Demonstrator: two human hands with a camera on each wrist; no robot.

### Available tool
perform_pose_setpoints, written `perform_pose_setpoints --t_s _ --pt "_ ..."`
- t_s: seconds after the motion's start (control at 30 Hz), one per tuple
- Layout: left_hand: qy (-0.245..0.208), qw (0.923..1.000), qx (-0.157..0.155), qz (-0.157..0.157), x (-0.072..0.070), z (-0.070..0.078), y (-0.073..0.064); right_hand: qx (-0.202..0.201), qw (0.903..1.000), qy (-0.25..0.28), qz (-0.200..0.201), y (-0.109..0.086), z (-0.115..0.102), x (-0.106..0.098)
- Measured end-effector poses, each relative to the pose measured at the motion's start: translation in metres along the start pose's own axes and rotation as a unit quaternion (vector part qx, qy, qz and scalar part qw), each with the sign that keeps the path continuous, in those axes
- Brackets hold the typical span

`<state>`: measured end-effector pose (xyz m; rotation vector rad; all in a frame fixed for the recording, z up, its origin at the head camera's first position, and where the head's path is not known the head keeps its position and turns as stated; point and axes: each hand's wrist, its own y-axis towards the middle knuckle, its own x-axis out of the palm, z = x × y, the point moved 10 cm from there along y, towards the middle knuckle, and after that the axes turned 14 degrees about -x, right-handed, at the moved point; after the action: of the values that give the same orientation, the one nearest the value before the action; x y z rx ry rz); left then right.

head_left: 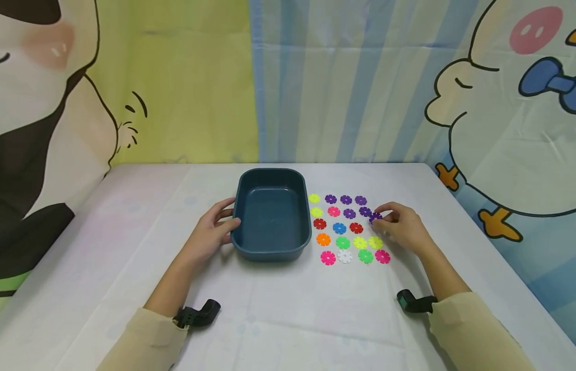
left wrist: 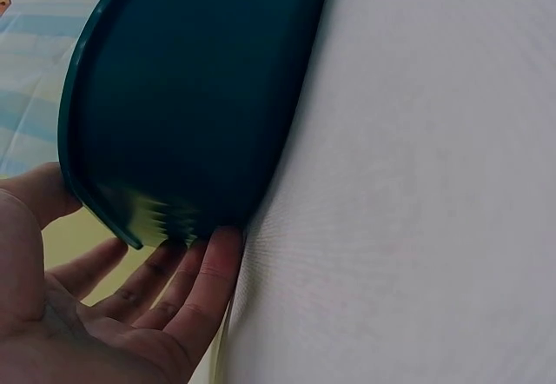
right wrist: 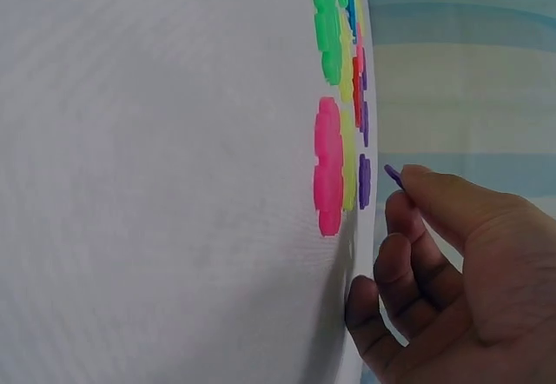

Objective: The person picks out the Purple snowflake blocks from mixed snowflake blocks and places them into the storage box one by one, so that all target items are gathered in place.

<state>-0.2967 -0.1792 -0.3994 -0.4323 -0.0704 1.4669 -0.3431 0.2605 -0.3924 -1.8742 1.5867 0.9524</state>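
Note:
A dark teal plastic tub (head_left: 271, 216) stands on the table with nothing inside. My left hand (head_left: 213, 226) holds its left side; in the left wrist view the thumb is at the rim and the fingertips touch the outer wall. To the tub's right, notched flat plastic discs lie in rough rows: purple (head_left: 346, 200), yellow (head_left: 359, 242), green (head_left: 343, 242), pink (head_left: 328, 257), red (head_left: 356, 228), a blue one (head_left: 339, 228), an orange one (head_left: 323, 239) and a white one (head_left: 345, 256). Between thumb and index finger, my right hand (head_left: 404, 226) pinches a purple disc (right wrist: 393, 175), raised off the table.
A white cloth covers the table (head_left: 288, 319). Behind it hangs a printed curtain (head_left: 343, 77) with stripes and cartoon animals. Each wrist wears a black camera band, the left one (head_left: 199, 314) and the right one (head_left: 415, 303).

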Motion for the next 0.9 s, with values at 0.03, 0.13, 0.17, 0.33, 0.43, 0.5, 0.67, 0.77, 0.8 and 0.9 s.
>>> perform_pose_setpoints --t_s 0.03,0.13,0.17,0.33,0.43,0.5,0.67,0.77,0.8,0.9 --pt "0.0 1.0 0.0 0.0 0.0 0.0 0.0 -0.003 1.0 0.004 0.005 0.0 0.0 -0.001" --pt "-0.001 1.0 0.001 -0.001 0.001 0.001 0.001 -0.014 0.9997 0.015 0.016 0.001 -0.003 -0.004" --pt "0.0 1.0 0.001 -0.001 0.001 0.001 0.001 -0.017 0.9996 0.018 0.017 0.001 -0.004 -0.005" --pt "0.0 1.0 -0.004 0.003 0.0 -0.001 0.001 -0.03 0.999 0.029 0.02 0.002 -0.01 -0.006" --pt "0.0 0.9999 -0.008 0.008 -0.001 -0.001 0.001 -0.037 0.9986 0.033 0.02 0.002 -0.016 -0.005" --pt "0.0 0.9999 -0.01 0.009 -0.001 -0.001 0.0 -0.041 0.9981 0.039 0.021 0.001 -0.021 -0.005" --pt "-0.003 0.9999 -0.009 0.01 -0.001 -0.001 0.0 -0.053 0.9962 0.067 0.018 0.003 -0.034 -0.006" --pt "-0.005 0.9999 -0.006 0.011 -0.001 -0.001 0.0 -0.06 0.9946 0.083 0.015 0.004 -0.041 -0.005" --pt "-0.004 0.9999 -0.005 0.012 -0.001 -0.001 0.0 -0.062 0.9941 0.088 0.014 0.005 -0.044 -0.005" --pt "-0.003 0.9999 -0.007 0.013 -0.001 -0.002 0.001 -0.066 0.9929 0.098 0.013 0.005 -0.049 -0.005"
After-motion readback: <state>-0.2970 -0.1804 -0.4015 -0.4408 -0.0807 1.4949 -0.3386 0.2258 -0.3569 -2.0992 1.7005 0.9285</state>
